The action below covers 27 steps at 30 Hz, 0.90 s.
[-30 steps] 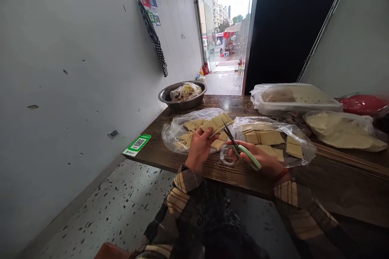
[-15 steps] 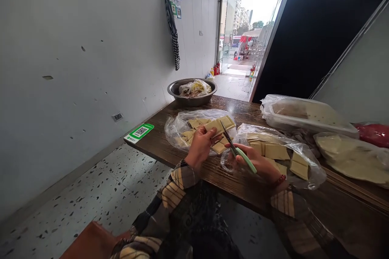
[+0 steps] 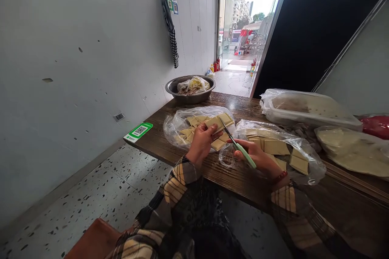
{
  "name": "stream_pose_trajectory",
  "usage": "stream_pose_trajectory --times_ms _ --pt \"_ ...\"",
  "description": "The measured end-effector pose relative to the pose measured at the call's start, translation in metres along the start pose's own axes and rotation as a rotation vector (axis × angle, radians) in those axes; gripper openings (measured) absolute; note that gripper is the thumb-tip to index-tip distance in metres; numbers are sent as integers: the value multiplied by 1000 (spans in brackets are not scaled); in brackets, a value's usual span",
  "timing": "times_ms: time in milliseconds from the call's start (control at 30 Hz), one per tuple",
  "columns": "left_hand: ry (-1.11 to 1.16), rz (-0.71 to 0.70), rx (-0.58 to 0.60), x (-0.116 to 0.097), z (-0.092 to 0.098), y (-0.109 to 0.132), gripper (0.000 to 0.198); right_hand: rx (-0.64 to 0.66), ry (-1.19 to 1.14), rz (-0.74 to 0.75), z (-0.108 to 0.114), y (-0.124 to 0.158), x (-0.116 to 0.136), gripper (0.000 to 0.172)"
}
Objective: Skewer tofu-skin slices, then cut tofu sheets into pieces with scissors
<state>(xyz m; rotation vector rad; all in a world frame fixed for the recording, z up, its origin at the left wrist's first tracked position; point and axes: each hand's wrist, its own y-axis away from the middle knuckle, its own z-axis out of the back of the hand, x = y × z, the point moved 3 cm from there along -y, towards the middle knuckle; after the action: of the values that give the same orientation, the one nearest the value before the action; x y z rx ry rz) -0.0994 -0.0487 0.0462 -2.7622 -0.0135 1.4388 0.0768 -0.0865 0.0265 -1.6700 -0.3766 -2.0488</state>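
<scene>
In the head view, my left hand [image 3: 203, 141] is closed on a strip of pale yellow tofu sheet [image 3: 215, 124], thumb on top. My right hand [image 3: 255, 157] grips a pair of scissors [image 3: 245, 156] with light green handles. Their dark blades cross the strip near its right part, beyond my left fingertips. Under the strip lies a clear plastic bag [image 3: 172, 129] spread with small cut tofu pieces [image 3: 194, 121]. Beside my right hand, a second clear bag [image 3: 316, 172] holds larger tofu squares [image 3: 276, 147].
A metal basin [image 3: 191, 98] with bagged skewers stands at the table's far end. On the right are a plastic-wrapped white tray [image 3: 313, 115], a bag of pale sheets [image 3: 352, 151] and a red bag [image 3: 378, 126]. A green QR card [image 3: 138, 132] lies on the table's left corner.
The camera view has shifted slightly. Both hands keep nearly the same place, with the strip and scissors still held; the scissor blades look a little closer together.
</scene>
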Motion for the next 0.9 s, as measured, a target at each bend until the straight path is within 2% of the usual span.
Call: stream_pose_trajectory --times_ms 300,700,900 --pt "-12 21 2 -1 4 -1 30 -70 -30 -71 -3 -2 -6 60" --pt "-55 41 34 6 8 -1 34 -40 -116 -90 -7 0 2 63" --pt "-71 55 79 9 6 2 31 -28 -158 -76 -9 -1 -1 59"
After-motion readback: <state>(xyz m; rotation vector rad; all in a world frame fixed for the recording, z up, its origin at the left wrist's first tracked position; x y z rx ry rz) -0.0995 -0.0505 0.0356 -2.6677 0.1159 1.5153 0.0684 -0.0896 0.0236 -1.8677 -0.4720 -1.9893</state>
